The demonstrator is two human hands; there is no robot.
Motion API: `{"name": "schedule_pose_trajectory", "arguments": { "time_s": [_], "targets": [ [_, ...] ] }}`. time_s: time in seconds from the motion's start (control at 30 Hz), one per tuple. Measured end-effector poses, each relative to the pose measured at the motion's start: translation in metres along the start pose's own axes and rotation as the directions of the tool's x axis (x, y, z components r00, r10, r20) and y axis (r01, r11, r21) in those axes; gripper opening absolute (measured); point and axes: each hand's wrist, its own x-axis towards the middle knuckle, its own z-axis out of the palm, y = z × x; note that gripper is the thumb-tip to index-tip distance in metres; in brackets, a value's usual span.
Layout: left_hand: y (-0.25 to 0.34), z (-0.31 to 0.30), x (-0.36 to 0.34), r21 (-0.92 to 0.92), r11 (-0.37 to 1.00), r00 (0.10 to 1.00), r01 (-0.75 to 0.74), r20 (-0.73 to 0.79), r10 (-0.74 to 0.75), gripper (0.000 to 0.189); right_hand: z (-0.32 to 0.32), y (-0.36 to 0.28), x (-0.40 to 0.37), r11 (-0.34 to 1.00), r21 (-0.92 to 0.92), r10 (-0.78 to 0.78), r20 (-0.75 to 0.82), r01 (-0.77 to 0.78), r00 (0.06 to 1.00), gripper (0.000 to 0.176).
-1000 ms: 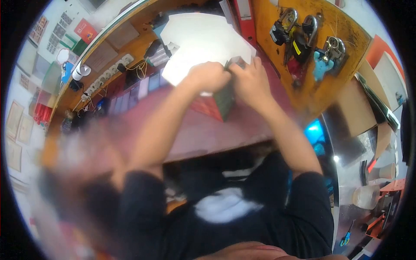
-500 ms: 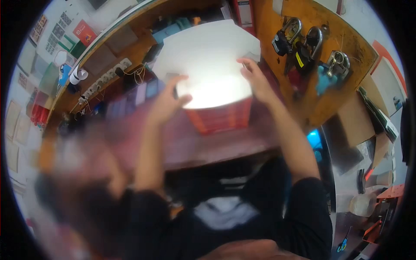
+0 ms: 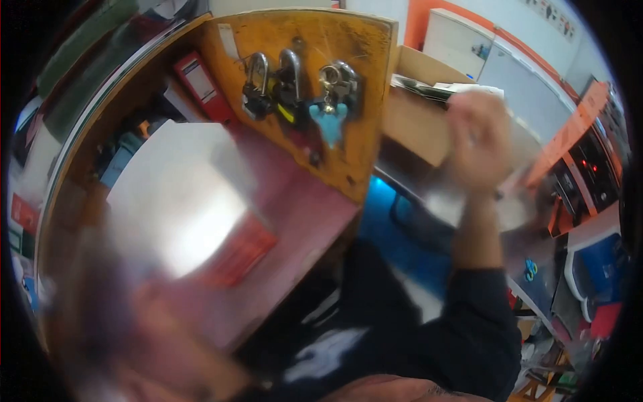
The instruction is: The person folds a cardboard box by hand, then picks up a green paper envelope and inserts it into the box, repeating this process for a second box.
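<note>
From the head view I have the white sheet (image 3: 177,191) at nine o'clock, above the pink tabletop (image 3: 308,208), with a bright glare across its lower part. A red box (image 3: 244,253) shows from under its lower right edge, toward eight o'clock. My right hand (image 3: 479,144) is up at two o'clock, well apart from the sheet, its fingers looking curled in; motion blur hides whether they grip anything. It is nearest the open cardboard box (image 3: 416,127) and the papers (image 3: 469,88) at that box's top, and I cannot tell if it touches either. My left hand (image 3: 151,301) is a smear at eight o'clock, near the lower edge of the sheet; I cannot tell whether it is clenched, released or holding something. Toward twelve, locks (image 3: 287,84) hang on the wooden panel (image 3: 365,60), with a light-blue figure (image 3: 328,124) among them. A red binder (image 3: 204,87) leans at eleven, and blue-handled scissors (image 3: 530,269) lie between three and four.
</note>
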Motion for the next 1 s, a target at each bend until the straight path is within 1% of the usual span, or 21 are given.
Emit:
{"name": "schedule_pose_trajectory", "arguments": {
  "time_s": [0.03, 0.07, 0.1, 0.17, 0.2, 0.27, 0.3, 0.4, 0.5, 0.6, 0.7, 0.8, 0.9, 0.97, 1.0],
  "targets": [
    [0.000, -0.002, -0.003, -0.023, 1.000, 0.999, -0.010, -0.037, 0.009, 0.041, -0.018, 0.018, 0.021, 0.978, -0.186, 0.113, 0.067, -0.099, 0.991, 0.012],
    [0.000, -0.004, -0.003, 0.000, 0.999, 0.999, -0.047, -0.022, 0.047, 0.039, -0.032, 0.048, 0.032, 0.950, -0.311, 0.113, 0.209, -0.044, 0.971, 0.017],
    [0.000, -0.007, -0.002, 0.025, 0.996, 0.996, -0.084, -0.007, 0.084, 0.036, -0.043, 0.075, 0.042, 0.908, -0.418, 0.132, 0.347, 0.027, 0.928, 0.023],
    [0.003, -0.005, -0.001, 0.040, 0.990, 0.991, -0.137, 0.005, 0.137, 0.031, -0.050, 0.117, 0.035, 0.892, -0.450, 0.193, 0.481, 0.051, 0.855, 0.026],
    [0.008, -0.003, -0.001, 0.035, 0.988, 0.989, -0.149, 0.007, 0.149, 0.029, -0.046, 0.123, 0.033, 0.885, -0.460, 0.223, 0.545, 0.066, 0.808, 0.028],
    [0.014, 0.003, -0.005, 0.013, 0.987, 0.988, -0.157, 0.005, 0.157, 0.025, -0.040, 0.131, 0.031, 0.806, -0.573, 0.381, 0.692, 0.147, 0.614, 0.025],
    [0.015, 0.004, -0.007, -0.006, 0.988, 0.988, -0.153, 0.004, 0.153, 0.025, -0.037, 0.131, 0.030, 0.763, -0.615, 0.462, 0.734, 0.198, 0.498, 0.024],
    [0.020, 0.009, -0.012, -0.010, 0.989, 0.989, -0.150, -0.010, 0.150, 0.022, -0.028, 0.126, 0.028, 0.708, -0.660, 0.537, 0.735, 0.253, 0.414, 0.019],
    [0.024, 0.009, -0.015, -0.003, 0.988, 0.988, -0.154, -0.018, 0.154, 0.021, -0.024, 0.128, 0.025, 0.637, -0.642, 0.440, 0.757, 0.426, 0.483, 0.015],
    [0.023, 0.004, -0.019, -0.007, 0.989, 0.989, -0.145, -0.014, 0.145, 0.020, -0.023, 0.133, 0.022, 0.634, -0.657, 0.369, 0.721, 0.408, 0.586, 0.012],
    [0.023, 0.002, -0.022, -0.022, 0.990, 0.990, -0.143, -0.019, 0.142, 0.018, -0.028, 0.121, 0.029, 0.756, -0.598, 0.336, 0.704, 0.267, 0.625, 0.012],
    [0.028, 0.001, -0.022, -0.006, 0.989, 0.989, -0.146, -0.010, 0.146, 0.015, -0.030, 0.143, 0.045, 0.827, -0.534, 0.434, 0.804, 0.175, 0.406, 0.013],
    [0.030, -0.001, -0.023, 0.005, 0.991, 0.991, -0.137, -0.008, 0.137, 0.013, -0.035, 0.193, 0.051, 0.847, -0.512, 0.526, 0.766, -0.145, 0.370, 0.017],
    [0.030, -0.003, -0.025, 0.009, 0.991, 0.991, -0.135, -0.018, 0.136, 0.013, -0.039, 0.205, 0.056, 0.788, -0.481, 0.614, 0.653, -0.385, 0.443, 0.018],
    [0.030, -0.005, -0.025, 0.014, 0.990, 0.990, -0.141, -0.025, 0.141, 0.013, -0.040, 0.208, 0.059, 0.747, -0.444, 0.660, 0.590, -0.496, 0.465, 0.019]
  ]
}}
